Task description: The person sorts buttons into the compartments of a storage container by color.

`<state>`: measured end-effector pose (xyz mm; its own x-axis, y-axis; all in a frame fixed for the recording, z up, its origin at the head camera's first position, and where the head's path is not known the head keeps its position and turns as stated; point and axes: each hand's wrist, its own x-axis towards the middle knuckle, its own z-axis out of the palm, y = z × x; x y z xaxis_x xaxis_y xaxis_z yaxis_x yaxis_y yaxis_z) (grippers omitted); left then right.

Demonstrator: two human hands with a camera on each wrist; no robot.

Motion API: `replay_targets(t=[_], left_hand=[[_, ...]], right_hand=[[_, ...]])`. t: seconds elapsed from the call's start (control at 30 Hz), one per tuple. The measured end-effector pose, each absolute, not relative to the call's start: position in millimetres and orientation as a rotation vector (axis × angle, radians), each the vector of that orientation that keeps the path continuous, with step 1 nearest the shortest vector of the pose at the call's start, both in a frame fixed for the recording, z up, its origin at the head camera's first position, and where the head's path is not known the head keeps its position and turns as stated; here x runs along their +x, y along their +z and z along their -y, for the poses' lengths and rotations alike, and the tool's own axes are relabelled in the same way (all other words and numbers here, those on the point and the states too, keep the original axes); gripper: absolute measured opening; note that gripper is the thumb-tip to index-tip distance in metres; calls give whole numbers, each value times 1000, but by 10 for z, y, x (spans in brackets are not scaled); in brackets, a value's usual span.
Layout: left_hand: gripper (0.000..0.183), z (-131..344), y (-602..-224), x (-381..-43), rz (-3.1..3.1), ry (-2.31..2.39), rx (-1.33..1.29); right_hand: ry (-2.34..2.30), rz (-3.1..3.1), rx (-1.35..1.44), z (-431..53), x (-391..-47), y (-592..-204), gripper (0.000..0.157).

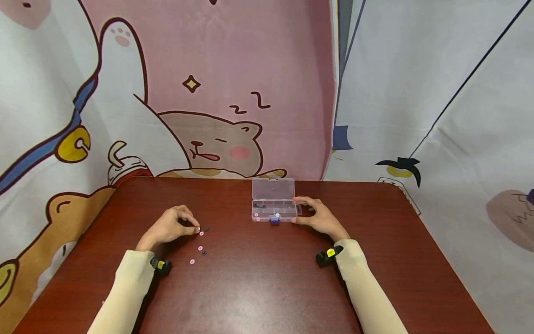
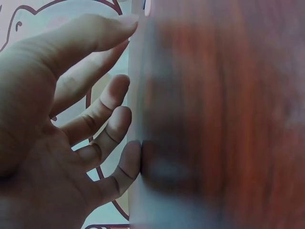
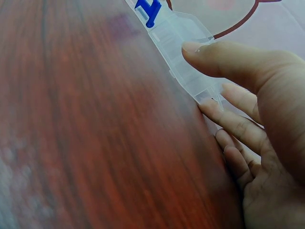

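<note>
Left grip (image 1: 172,225), thumb and forefinger nearly together, catch unclear, beside small pieces (image 1: 200,248) at eight o'clock from clear box (image 1: 273,199): presumably light, stiff, best rim-pinched; right grip (image 1: 320,217) pinching box's three-o'clock end.

Cream sleeves (image 1: 369,287) adjoin 2 yellow-marked black cameras (image 1: 323,259).

Between the left hand (image 1: 173,226) and the hinged compartment box (image 1: 288,211) we see a lane over the tabletop (image 1: 242,260) — scattered pink rings (image 1: 192,261) narrow its left side. The right hand (image 1: 320,217) blocks the box's right end, the opened lid (image 1: 273,189) its far side.
</note>
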<state>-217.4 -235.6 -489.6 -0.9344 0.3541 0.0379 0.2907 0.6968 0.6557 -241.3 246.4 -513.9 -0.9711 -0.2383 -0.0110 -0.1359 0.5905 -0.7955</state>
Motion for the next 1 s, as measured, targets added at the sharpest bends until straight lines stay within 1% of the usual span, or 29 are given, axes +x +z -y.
replay_targets(t=[0.33,0.73,1.0], left_hand=[[11,2310,-4887,-2151,-2813,1143,570],[12,2227,-4829,-2231,-2845,1189,632],[13,2214,-4806,-2180,-2877,1176,602]], right_hand=[[-1350,-2683,-356,-2463,-2437,-5148,66],[-1333,-2690,-326,-2501,-2452,-5108,66],[-1337,-2677,-341,-2484,-2458,-5146,67]])
